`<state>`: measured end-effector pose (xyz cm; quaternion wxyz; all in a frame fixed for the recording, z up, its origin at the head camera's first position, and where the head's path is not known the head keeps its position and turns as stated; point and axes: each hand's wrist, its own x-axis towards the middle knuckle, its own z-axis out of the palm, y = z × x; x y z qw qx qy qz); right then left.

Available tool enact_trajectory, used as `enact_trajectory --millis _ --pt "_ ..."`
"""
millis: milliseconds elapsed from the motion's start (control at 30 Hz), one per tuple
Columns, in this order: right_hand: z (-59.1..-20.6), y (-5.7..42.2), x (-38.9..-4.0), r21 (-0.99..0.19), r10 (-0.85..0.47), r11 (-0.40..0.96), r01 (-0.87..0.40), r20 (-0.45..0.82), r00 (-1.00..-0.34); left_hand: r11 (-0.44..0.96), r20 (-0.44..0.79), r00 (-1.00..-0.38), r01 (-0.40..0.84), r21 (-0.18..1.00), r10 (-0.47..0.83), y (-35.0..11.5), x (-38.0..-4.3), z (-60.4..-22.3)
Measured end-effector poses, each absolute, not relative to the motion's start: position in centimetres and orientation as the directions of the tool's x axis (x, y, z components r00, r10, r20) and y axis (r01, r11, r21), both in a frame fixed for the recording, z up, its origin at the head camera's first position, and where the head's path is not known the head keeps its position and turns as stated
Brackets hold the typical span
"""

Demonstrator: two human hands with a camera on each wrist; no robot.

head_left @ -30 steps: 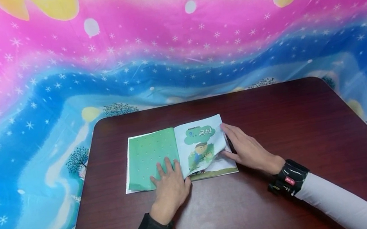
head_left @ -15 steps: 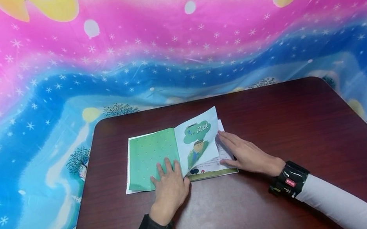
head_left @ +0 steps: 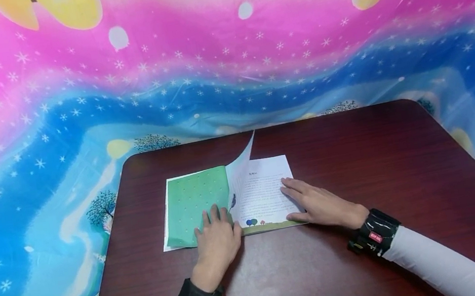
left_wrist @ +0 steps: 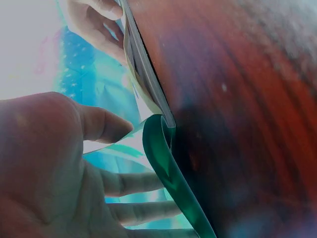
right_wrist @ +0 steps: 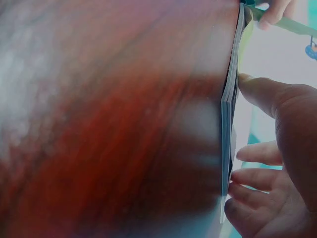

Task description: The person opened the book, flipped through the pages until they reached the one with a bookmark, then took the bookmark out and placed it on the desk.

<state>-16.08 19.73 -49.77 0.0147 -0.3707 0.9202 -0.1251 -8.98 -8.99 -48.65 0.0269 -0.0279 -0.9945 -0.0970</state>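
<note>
Open paperback book with white, text-printed paper pages (head_left: 262, 193) lies on the dark red-brown wood-grain table (head_left: 357, 150), left of the table's middle, its lower edge toward the person. Left side shows a glossy green page with rows of small marks (head_left: 198, 194); a white edge shows beyond it at the left. A single thin white paper leaf (head_left: 241, 165) stands up near the spine, curved, its upper corner pointing toward the far table edge; neither hand grips that corner. Right page under it carries dense lines of small print, with little blue and pink trees along a green strip at the foot.

Left hand (head_left: 217, 243): fingers spread, resting on the lower part of the green page, thumb beside the foot of the spine. Whether the thumb touches the leaf, cannot tell. In the left wrist view the green page's lower edge bows up in a curve.

Right hand (head_left: 322, 204): fingers extended, thumb apart from them, tips at the right page's outer edge; pinching nothing that shows.

Black strap bands on both wrists, white sleeves behind them. Beyond the table, pink-and-blue fabric backdrop printed with white snowflakes (head_left: 228, 88).
</note>
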Motion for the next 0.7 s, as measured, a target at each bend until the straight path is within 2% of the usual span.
enact_trajectory --millis 367,700 --pt "-49.8 19.7 -16.0 -0.231 -0.682 0.702 -0.674 0.054 -0.729 0.944 0.224 -0.974 0.06 0.324 -0.015 -9.9 -9.0 -48.6" --pt "-50.1 19.8 -16.0 -0.24 -0.676 0.707 -0.666 0.05 -0.735 0.907 0.19 -0.978 0.005 0.421 -0.083 -10.9 -9.1 -48.3"
